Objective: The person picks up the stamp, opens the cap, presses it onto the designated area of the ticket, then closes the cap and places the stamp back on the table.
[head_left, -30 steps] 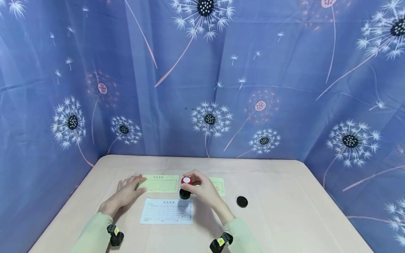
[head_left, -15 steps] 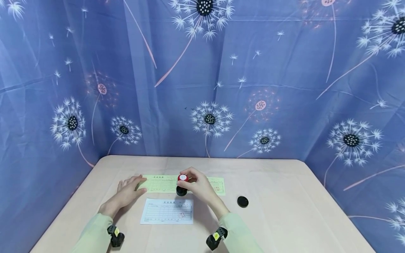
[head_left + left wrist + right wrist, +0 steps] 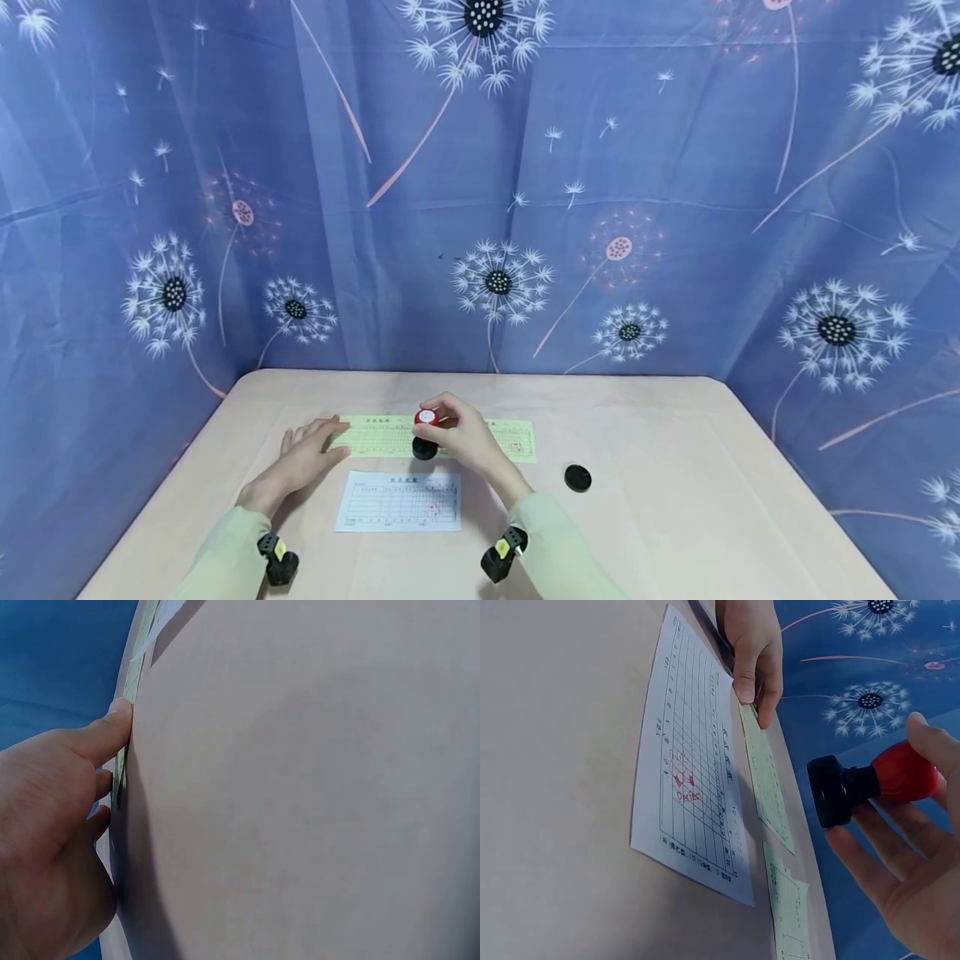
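Observation:
A self-inking style hand stamp (image 3: 426,419) with a red knob and black base is gripped by my right hand (image 3: 471,440), fingers and thumb around the knob. In the head view it appears over the right part of the left green form (image 3: 371,437); the right wrist view shows the stamp's base (image 3: 830,791) raised off the paper. My left hand (image 3: 302,460) rests on that form's left edge, fingers loosely extended. Nearer me lies a white form (image 3: 397,502) with a red stamp print (image 3: 684,776). A second green form (image 3: 513,435), partly behind my right hand, bears a reddish mark.
A round black cap (image 3: 577,477) lies on the table to the right of the forms. The pale tabletop (image 3: 675,517) reaches back to a blue dandelion-print curtain (image 3: 405,317), which also hangs at both sides. Each wrist wears a small black camera.
My right hand has carried the stamp a little left and away from me, from beside the left green form to over it. The left hand has stayed at the form's edge.

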A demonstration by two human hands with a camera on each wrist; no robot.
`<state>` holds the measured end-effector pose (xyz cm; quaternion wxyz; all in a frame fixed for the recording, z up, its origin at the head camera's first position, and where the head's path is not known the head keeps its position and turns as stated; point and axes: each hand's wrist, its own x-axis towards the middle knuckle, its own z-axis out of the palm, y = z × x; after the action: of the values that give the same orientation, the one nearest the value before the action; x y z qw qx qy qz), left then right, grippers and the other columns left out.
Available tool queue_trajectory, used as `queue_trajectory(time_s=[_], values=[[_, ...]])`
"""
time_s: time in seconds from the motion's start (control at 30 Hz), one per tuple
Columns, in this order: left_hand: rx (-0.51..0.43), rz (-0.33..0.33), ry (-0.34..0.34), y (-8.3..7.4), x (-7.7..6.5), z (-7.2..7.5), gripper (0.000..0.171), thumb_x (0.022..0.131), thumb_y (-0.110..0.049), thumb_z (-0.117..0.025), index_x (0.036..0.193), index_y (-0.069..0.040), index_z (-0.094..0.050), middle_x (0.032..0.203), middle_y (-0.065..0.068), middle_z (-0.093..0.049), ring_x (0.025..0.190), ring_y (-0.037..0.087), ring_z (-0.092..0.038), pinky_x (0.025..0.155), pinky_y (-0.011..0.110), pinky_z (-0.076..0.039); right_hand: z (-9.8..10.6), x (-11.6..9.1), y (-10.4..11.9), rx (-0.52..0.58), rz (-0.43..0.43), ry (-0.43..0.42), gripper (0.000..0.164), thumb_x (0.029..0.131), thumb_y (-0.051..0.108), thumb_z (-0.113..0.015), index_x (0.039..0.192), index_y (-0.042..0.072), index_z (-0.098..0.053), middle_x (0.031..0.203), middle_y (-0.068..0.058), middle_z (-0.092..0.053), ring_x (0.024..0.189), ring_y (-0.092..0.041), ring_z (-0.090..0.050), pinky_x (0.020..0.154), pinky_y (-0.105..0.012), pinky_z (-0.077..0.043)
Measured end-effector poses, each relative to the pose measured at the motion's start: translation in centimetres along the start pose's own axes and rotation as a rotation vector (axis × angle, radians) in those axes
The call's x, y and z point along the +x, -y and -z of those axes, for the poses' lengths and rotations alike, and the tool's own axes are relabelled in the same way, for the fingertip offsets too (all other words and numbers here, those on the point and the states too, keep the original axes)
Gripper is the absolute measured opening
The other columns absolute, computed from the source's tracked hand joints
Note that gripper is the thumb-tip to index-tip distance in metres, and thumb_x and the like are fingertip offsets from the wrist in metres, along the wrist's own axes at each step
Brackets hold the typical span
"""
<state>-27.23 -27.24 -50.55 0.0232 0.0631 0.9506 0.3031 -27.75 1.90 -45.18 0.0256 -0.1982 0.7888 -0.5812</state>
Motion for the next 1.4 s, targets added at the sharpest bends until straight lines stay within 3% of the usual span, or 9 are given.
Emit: queue_trajectory(time_s=[0.47, 0.77, 1.13, 1.23, 1.4], values=[[-0.011, 0.004, 0.003, 0.0, -0.1, 0.2, 0.055, 0.099, -0.029, -0.059, 0.145, -0.003, -0.046, 0.158, 0.028, -0.027, 0.144, 0.049, -0.017, 0.113, 0.071, 0.01, -1.0, 1.3, 0.2, -0.007, 0.002, 0.015, 0.038, 0.086, 0.027, -0.078, 0.119, 0.012, -0.067, 0.102, -0.006, -0.073, 0.09, -0.02, -0.068, 0.074, -0.024, -0.055], [-0.014, -0.013, -0.006, 0.1, 0.0, 0.2, 0.054, 0.099, -0.028, -0.06, 0.145, -0.003, -0.047, 0.158, 0.027, -0.027, 0.145, 0.049, -0.017, 0.114, 0.071, 0.01, -1.3, 1.7, -0.2, -0.009, -0.012, 0.015, 0.038, 0.086, 0.027, -0.078, 0.12, 0.015, -0.067, 0.104, -0.006, -0.073, 0.092, -0.02, -0.068, 0.072, -0.023, -0.055], [-0.031, 0.011, 0.002, -0.1, 0.0, 0.0, 0.054, 0.099, -0.028, -0.06, 0.145, -0.003, -0.047, 0.158, 0.027, -0.027, 0.145, 0.048, -0.016, 0.114, 0.07, 0.011, -2.3, 2.4, -1.1, -0.007, -0.017, 0.008, 0.035, 0.085, 0.026, -0.079, 0.117, 0.016, -0.067, 0.104, -0.007, -0.072, 0.091, -0.019, -0.068, 0.077, -0.022, -0.054], [-0.033, 0.003, -0.001, 0.0, -0.1, 0.1, 0.053, 0.099, -0.028, -0.059, 0.145, -0.003, -0.047, 0.158, 0.027, -0.027, 0.145, 0.048, -0.016, 0.114, 0.07, 0.011, -2.3, 2.0, 0.1, -0.008, -0.016, 0.011, 0.034, 0.087, 0.02, -0.077, 0.118, 0.01, -0.067, 0.105, -0.012, -0.072, 0.092, -0.023, -0.068, 0.077, -0.022, -0.053], [-0.033, -0.003, -0.007, 0.0, -0.1, 0.0, 0.053, 0.099, -0.028, -0.06, 0.145, -0.003, -0.047, 0.158, 0.027, -0.027, 0.145, 0.049, -0.017, 0.114, 0.07, 0.01, -2.8, 2.4, -0.1, 0.014, -0.008, 0.005, 0.034, 0.086, 0.018, -0.077, 0.118, 0.009, -0.067, 0.105, -0.012, -0.072, 0.092, -0.023, -0.068, 0.076, -0.022, -0.054]])
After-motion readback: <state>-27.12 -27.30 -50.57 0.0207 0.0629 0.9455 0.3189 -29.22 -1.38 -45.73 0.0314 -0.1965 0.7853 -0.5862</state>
